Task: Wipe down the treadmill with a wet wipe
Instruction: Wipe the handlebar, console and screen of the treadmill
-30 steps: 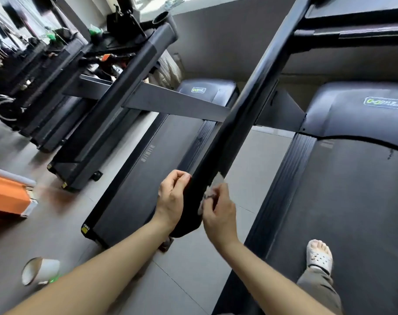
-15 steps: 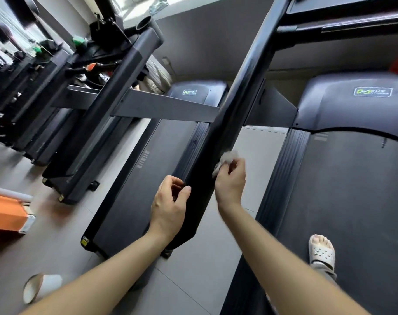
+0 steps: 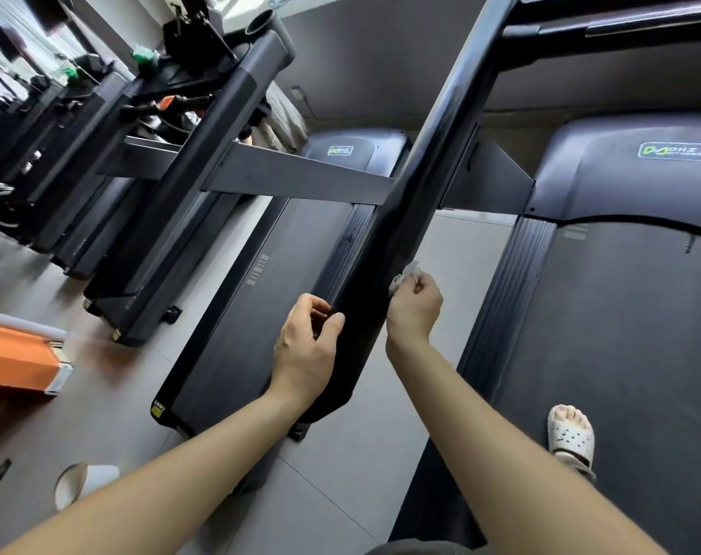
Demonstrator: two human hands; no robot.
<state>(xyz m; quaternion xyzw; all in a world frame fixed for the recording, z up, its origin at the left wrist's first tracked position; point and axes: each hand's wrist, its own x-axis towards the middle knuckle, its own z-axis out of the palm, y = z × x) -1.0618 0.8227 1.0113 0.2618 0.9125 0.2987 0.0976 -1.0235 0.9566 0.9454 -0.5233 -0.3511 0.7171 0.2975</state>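
Observation:
The treadmill's black side handrail (image 3: 429, 154) runs from the top right down to the centre of the head view. My right hand (image 3: 415, 308) pinches a crumpled white wet wipe (image 3: 407, 274) and presses it against the rail's right side. My left hand (image 3: 309, 346) sits on the rail's left edge lower down, fingers curled, thumb against the rail. The treadmill belt (image 3: 621, 334) lies under me at the right, with my sandalled foot (image 3: 571, 436) on it.
A second treadmill (image 3: 269, 298) stands to the left across a strip of grey tiled floor (image 3: 341, 494), with more machines behind it. An orange object (image 3: 16, 358) and a tipped white paper cup (image 3: 80, 484) lie on the floor at the left.
My right hand slid the wipe up the rail's right side over the last second. My left hand stayed low on the rail and loosened its fingers a little.

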